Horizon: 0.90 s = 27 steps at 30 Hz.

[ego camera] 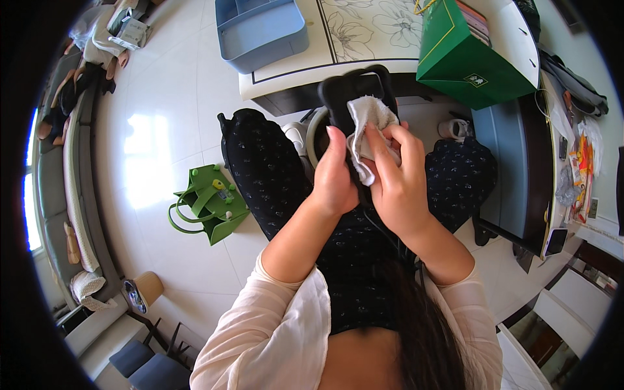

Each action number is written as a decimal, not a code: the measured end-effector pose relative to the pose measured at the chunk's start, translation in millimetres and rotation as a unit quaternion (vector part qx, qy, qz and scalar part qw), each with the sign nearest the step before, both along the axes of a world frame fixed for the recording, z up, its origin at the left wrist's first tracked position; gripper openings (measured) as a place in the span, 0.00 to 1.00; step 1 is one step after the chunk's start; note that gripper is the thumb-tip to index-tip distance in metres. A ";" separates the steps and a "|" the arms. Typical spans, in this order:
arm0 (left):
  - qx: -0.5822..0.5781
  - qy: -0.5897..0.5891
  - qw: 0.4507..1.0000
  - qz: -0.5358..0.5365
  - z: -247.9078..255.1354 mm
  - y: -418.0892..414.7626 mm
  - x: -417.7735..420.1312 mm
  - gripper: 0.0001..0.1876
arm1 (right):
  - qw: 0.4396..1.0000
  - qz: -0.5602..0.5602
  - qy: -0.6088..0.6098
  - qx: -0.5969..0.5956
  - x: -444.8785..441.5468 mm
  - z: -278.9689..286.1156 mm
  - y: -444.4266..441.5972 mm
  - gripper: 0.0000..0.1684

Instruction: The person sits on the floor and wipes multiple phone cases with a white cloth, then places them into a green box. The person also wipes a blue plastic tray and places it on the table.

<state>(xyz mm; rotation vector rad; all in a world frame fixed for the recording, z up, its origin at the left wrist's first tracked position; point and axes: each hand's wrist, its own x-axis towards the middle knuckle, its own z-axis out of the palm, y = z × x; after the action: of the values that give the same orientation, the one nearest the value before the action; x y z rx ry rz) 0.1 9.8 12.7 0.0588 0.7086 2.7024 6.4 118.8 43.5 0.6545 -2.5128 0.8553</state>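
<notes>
My left hand (336, 175) holds a black object with a loop-like top (339, 97), perhaps a bag or shoe; its exact kind I cannot tell. The thumb lies along its near side. My right hand (397, 165) presses a crumpled white cloth (363, 117) against the face of that black object, fingers bent over the cloth. Both hands are in front of my lap, above a round, pale-rimmed container (312, 139) that stands between my knees and is partly hidden. The lower part of the black object is covered by the hands and cloth.
A blue divided organizer (265, 41) and a green paper bag (468, 68) stand on the floral-topped table (287, 63) ahead. A green felt bag (226, 217) is on the tiled floor to the left. A waste bin (148, 287) stands farther left, near a grey sofa (87, 195). People are at the upper left.
</notes>
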 end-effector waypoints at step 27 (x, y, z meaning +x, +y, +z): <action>-0.127 0.029 0.991 0.042 9.0 -8.8 -4.7 0.42 | 0.990 0.136 0.039 -0.006 -19.4 -0.8 -5.9 0.22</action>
<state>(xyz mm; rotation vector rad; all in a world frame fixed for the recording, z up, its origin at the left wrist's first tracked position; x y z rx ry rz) -4.6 1.0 21.7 0.0468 1.0913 2.6738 -13.0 112.9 42.6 1.0233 -2.3810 0.9170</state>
